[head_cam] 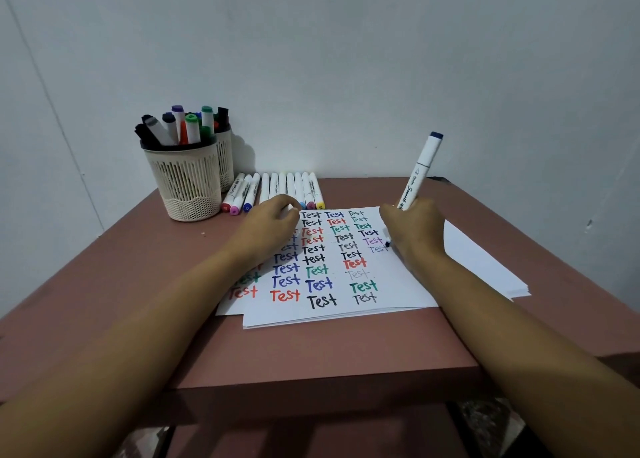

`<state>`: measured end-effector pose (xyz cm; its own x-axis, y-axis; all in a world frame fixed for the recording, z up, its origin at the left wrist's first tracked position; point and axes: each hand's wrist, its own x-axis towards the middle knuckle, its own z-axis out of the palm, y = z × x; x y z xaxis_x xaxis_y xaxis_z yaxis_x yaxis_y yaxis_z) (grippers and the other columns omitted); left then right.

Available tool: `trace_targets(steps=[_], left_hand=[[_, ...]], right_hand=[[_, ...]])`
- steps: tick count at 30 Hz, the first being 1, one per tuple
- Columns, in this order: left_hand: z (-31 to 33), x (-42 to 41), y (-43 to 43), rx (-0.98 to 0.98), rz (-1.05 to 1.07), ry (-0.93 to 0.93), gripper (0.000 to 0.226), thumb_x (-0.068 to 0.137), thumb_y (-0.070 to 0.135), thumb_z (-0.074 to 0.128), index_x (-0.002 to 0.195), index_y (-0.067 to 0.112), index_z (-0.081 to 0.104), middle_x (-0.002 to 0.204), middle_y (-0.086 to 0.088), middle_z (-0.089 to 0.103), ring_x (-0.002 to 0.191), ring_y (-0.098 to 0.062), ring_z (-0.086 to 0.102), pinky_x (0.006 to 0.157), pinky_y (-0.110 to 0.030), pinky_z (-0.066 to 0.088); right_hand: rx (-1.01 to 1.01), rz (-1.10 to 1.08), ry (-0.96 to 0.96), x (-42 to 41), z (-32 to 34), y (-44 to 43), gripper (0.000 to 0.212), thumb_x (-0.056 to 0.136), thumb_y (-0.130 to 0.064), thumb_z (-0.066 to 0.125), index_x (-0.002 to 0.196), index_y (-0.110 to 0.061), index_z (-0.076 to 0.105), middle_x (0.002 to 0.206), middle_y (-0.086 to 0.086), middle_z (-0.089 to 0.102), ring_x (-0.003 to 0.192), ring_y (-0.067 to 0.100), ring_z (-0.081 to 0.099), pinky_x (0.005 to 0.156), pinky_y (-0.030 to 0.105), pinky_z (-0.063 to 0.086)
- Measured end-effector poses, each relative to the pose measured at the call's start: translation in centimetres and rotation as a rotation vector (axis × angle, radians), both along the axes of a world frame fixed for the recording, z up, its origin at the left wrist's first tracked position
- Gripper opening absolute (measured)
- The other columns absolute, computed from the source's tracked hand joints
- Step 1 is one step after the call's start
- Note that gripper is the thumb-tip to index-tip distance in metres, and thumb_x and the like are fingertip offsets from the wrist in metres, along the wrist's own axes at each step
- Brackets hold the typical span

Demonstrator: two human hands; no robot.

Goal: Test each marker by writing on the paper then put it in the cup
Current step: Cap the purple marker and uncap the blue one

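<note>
The reddish worktop (138, 284) carries everything. On it lies the stack of paper (398, 277), its top sheet filled with columns of "Test" in many colours. At the far left stands the slatted cup (188, 180), crowded with markers, with a second holder half hidden behind it. A row of markers (287, 187) lies along the paper's far edge. My left grip (273, 225) rests curled over their near ends; whether it pinches one, I cannot tell. My right grip (414, 230) is clamped round the lower barrel of the marker (417, 177), which leans right, dark-blue end up, nib at the paper's right column. I judge it light, stiff and smooth, best held low near the nib. My fingers hide most of that nib.
</note>
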<state>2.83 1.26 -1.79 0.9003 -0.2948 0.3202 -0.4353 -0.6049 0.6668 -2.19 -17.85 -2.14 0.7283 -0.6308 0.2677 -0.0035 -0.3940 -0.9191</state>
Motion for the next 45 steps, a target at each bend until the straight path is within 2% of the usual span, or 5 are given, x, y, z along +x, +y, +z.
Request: trace_targets(steps=[13,20,25,41,45], left_hand=[[0.6,-1.3,0.1,-0.015,-0.144,-0.054,0.026,0.099,0.025,0.038,0.118,0.025,0.056,0.105,0.004,0.056,0.093,-0.012,0.052,0.073,-0.025,0.038],[0.6,-1.8,-0.2,-0.072,-0.262,-0.015,0.034,0.100,0.023,0.040,0.133,0.022,0.049,0.121,0.005,0.054,0.112,-0.009,0.050,0.088,-0.017,0.037],[0.1,-1.4,-0.4,-0.124,-0.288,-0.022,0.027,0.094,0.024,0.053,0.120,0.020,0.048,0.097,0.004,0.053,0.078,-0.002,0.050,0.063,-0.003,0.037],[0.2,-1.8,-0.6,-0.209,-0.369,-0.024,0.022,0.091,0.021,0.057,0.109,0.009,0.058,0.098,-0.002,0.066,0.094,-0.018,0.061,0.083,-0.031,0.048],[0.3,-1.9,-0.6,-0.095,-0.329,-0.031,0.020,0.094,0.029,0.051,0.096,0.015,0.065,0.084,-0.006,0.068,0.075,-0.018,0.057,0.068,-0.029,0.044]], right_hand=[[0.458,0.155,-0.093,-0.5,1.6,-0.3,0.040,0.079,-0.045,0.072,0.074,-0.017,0.046,0.046,-0.003,0.046,0.040,0.010,0.039,0.042,0.019,0.030],[0.792,0.520,-0.178,-0.9,2.0,0.5,0.023,0.089,-0.009,0.043,0.067,-0.007,0.051,0.061,0.008,0.047,0.049,0.015,0.045,0.044,0.020,0.037],[0.711,0.626,-0.173,-1.0,1.8,1.4,0.019,0.092,-0.002,0.053,0.074,-0.004,0.056,0.059,0.008,0.061,0.052,0.015,0.059,0.047,0.020,0.048],[0.527,0.679,-0.063,-0.9,1.3,1.8,0.012,0.085,-0.017,0.068,0.077,-0.010,0.064,0.059,-0.001,0.050,0.054,0.008,0.046,0.045,0.019,0.035],[0.500,0.710,-0.030,-1.0,1.1,1.7,0.015,0.084,-0.020,0.068,0.072,-0.014,0.062,0.056,-0.003,0.048,0.051,0.008,0.041,0.043,0.018,0.029]])
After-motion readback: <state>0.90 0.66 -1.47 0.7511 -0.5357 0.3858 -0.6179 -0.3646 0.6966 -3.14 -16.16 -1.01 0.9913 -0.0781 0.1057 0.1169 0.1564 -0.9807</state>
